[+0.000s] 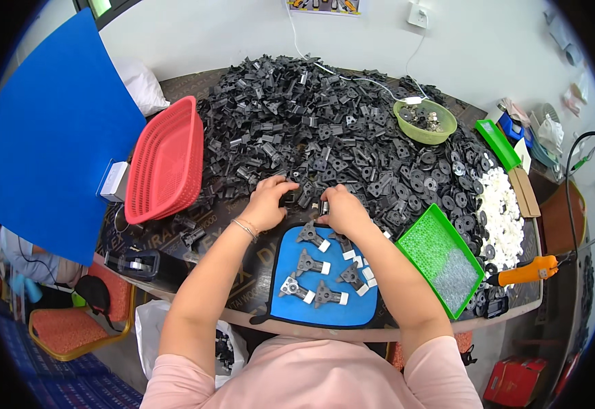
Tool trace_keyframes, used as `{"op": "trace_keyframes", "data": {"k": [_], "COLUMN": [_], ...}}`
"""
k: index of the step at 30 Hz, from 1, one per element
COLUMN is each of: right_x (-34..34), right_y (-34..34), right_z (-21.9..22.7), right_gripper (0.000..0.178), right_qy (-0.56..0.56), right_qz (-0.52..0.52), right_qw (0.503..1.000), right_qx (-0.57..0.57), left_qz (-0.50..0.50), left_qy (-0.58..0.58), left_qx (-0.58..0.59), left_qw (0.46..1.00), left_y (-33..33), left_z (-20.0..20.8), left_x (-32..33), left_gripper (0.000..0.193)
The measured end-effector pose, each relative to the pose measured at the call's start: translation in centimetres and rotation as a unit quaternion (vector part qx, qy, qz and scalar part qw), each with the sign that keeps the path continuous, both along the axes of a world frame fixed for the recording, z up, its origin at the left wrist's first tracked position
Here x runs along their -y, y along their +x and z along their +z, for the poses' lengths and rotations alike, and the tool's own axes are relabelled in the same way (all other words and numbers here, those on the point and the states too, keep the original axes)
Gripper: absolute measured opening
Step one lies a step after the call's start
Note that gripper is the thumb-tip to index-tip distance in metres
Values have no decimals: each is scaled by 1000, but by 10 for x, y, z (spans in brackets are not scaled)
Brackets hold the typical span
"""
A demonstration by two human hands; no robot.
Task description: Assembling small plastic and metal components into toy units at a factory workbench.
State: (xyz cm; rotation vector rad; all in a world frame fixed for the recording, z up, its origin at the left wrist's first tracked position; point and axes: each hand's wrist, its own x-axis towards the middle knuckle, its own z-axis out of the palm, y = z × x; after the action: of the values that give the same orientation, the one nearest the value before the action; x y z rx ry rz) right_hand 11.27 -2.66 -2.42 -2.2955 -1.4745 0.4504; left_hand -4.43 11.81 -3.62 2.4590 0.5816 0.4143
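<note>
Both my arms reach to the near edge of a big heap of black plastic parts [263, 116]. My left hand [269, 203] has its fingers and thumb curled round a dark plastic part [289, 198] at the heap's edge. A short way to the right, my right hand [346, 213] pinches a small black plastic part [323, 208] between thumb and fingers. Below the hands lies a blue mat [287, 255] with a black border. Several black three-armed pieces with white ends [311, 262] rest on it, and loose white blocks [367, 274] lie by its right side, partly behind my right forearm.
Right of the mat is a green tray [439, 232] of small silvery pieces. Beyond it are black discs [423, 180], white parts [502, 211] and an orange-handled power screwdriver [528, 271]. A yellow-green bowl [440, 136] stands farther back. Stacked red baskets [168, 160] and a tape dispenser [149, 264] are left.
</note>
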Motion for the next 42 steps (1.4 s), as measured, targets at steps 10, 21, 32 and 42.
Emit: {"op": "trace_keyframes", "data": {"k": [10,21,32,42], "right_x": [30,72,100,106], "right_y": [3,-9,-29,-43], "right_z": [15,7,28,46], "right_gripper": [15,17,34,32], "right_qy": [175,301,295,156], "right_qz": [-98,-102,-15,35], "right_qw": [913,770,745,813], "right_qx": [-355,-553,-598,-561], "left_qz": [-11,142,-30,-22], "left_qy": [87,18,-438,-718], "left_qx": [106,105,115,-6], "left_qw": [990,984,891,696], "left_y": [-10,-27,-36,-51], "left_z": [5,-19,21,41], "left_x": [15,20,69,118], "left_gripper": [12,29,51,18]}}
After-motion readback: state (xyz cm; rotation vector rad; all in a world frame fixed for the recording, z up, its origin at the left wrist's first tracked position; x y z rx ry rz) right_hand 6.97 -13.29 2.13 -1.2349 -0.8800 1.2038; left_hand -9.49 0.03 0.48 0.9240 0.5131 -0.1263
